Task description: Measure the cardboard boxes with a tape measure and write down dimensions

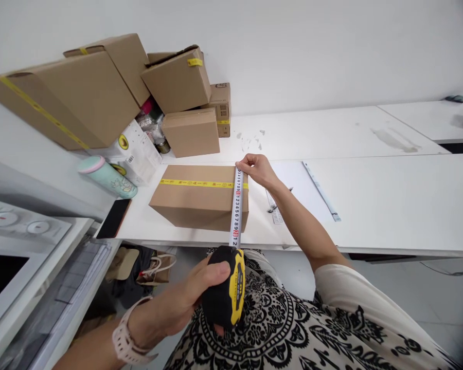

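A closed cardboard box [193, 198] with a yellow tape strip lies on the white table near its front edge. My left hand [204, 282] is wrapped round the black and yellow case of a tape measure [224, 288], held in front of the table edge. Its white blade [236, 205] runs out across the right end of the box top to the far edge. There my right hand [256, 168] pinches the blade's end between thumb and fingers. To the right of the box lie a sheet of white paper [297, 180] and a ruler [321, 191].
Several cardboard boxes [191, 131] are stacked at the back left by the wall. A mint tumbler [110, 177] and a dark phone [114, 218] rest at the table's left end. A white appliance [19, 226] stands at the left. A pen [278, 203] lies by the paper.
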Demonstrator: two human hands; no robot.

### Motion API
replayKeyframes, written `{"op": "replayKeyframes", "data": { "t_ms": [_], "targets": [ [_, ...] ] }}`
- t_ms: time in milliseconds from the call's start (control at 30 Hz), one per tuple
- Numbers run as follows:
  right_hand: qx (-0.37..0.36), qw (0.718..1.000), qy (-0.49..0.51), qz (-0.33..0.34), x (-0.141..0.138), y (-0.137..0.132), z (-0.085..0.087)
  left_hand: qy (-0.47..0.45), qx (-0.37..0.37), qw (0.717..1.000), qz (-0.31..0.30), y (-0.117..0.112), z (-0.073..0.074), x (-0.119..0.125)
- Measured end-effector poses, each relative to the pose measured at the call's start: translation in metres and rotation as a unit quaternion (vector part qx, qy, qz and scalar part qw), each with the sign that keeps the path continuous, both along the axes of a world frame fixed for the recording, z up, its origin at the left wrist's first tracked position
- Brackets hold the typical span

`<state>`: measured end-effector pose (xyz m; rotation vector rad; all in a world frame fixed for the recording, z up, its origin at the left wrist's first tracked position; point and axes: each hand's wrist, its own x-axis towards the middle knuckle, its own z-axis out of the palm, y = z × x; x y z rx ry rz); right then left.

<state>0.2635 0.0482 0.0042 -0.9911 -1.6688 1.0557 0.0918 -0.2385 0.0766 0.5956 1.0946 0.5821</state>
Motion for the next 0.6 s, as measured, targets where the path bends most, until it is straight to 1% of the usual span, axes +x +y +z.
{"op": "replayKeyframes", "data": {
  "t_ms": [67, 167, 300, 433, 600],
  "targets": [
    [0.004, 1.000, 0.000, 0.003, 0.001, 0.000, -0.002, 0.003, 0.007, 1.000, 0.000, 0.000, 0.002, -0.003],
    [0.013, 1.000, 0.000, 0.010, 0.002, 0.001, -0.004, 0.011, 0.000, 1.000, 0.006, 0.000, 0.003, -0.006],
    [0.028, 0.999, -0.014, 0.010, 0.003, 0.001, -0.004, 0.014, -0.013, 1.000, 0.019, -0.001, 0.001, -0.007],
    [0.012, 1.000, -0.025, 0.010, 0.002, 0.001, 0.001, 0.013, -0.013, 1.000, 0.022, -0.002, -0.002, -0.007],
    [-0.012, 1.000, -0.013, 0.021, 0.001, 0.000, 0.006, 0.014, -0.017, 0.999, 0.025, -0.004, -0.002, -0.008]
  ]
}}
